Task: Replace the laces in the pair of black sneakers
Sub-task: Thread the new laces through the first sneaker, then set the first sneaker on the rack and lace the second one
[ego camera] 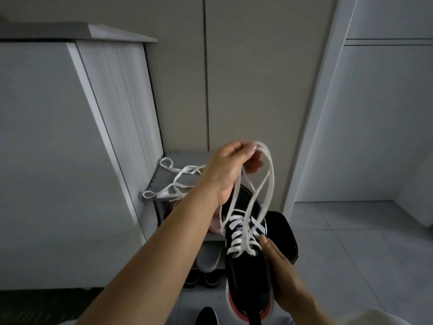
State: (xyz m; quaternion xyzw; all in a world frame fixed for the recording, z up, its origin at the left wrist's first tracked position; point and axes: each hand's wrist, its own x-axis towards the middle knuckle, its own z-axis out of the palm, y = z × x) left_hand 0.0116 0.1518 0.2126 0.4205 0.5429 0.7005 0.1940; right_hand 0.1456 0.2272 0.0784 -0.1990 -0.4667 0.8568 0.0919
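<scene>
White lace (248, 202) is what both hands are working on; left hand (230, 167) is raised above the shoe, fingers curled, pinching the long loose loops of that lace near its fingertips, so the loops hang down to the eyelets; right hand (280, 266) holds the black sneaker (246, 268) from its right side, thumb lying along the upper just beside the lowest crossings, the other fingers hidden under the shoe, so I cannot tell how far they wrap; sneaker is in the air in front of the person, toe towards the camera, red-and-white sole edge showing at the toe, lace already crossed through several rows; second black shoe (284, 233) sits just behind and to the right of the first, touching or nearly so; I cannot tell what supports it. Beyond the left forearm, a spare white lace (173, 181) lies in loose loops on the top of a grey shoe rack (185, 158); lower tiers hold something pink (214, 225), a grey slipper (208, 260) and a dark pair (201, 279); white cabinet (46, 137) stands to the left; pale tiled floor (351, 242) to the right.
</scene>
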